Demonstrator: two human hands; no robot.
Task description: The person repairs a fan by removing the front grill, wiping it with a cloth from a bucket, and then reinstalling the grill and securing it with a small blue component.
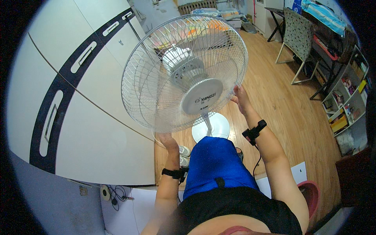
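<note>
A white floor fan (pixel 203 96) with a round wire guard stands in front of me, its guard tilted up towards me. My left hand (pixel 168 141) holds the lower left rim of the guard, its fingers partly hidden by the wires. At the right rim, my right hand (pixel 242 101) grips the guard's edge with the thumb towards the hub. Below the guard, a short pole joins the round white base (pixel 220 124) on the floor, close before my knees. Each wrist wears a black strap with a small device; a cable hangs from the right one.
White cabinets (pixel 105 117) with a dark handle band stand close on the left. A pair of white shoes (pixel 184 152) lies beside the base. To the right are a patterned chair (pixel 296 35), a desk and a white shelf (pixel 344 103). A pinkish-red basin (pixel 311 196) sits behind my right arm.
</note>
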